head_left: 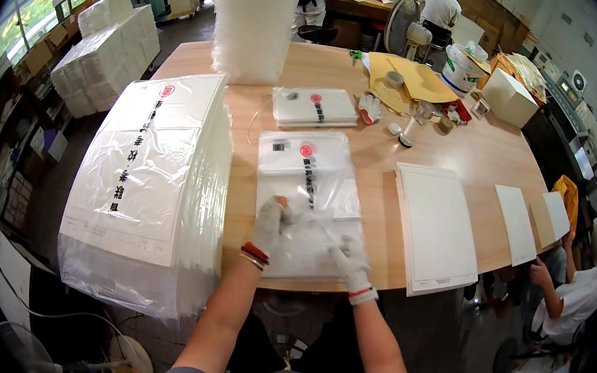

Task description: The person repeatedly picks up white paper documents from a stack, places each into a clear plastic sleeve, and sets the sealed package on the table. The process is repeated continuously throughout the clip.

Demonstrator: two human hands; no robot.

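A stack of clear plastic bags (338, 191) with black and red print lies in front of me. Both of my hands wear white gloves and are over its near half. My left hand (269, 226), red-cuffed, touches the bags' left side; its fingers are blurred. My right hand (351, 260) is at the right edge of the plastic, its fingers also smeared, so whether either hand grips the film is unclear. On my left rises a tall pile of bagged white sheets (146, 169). A stack of loose white sheets (435, 228) lies to my right.
Behind the bags sits a smaller packet stack (315, 107), with a spare glove (370, 109) beside it. A tall white stack (253, 19) stands at the back. Tape rolls, brown paper (425, 79) and a bucket (462, 69) occupy the far right. A person (581, 292) sits at the right.
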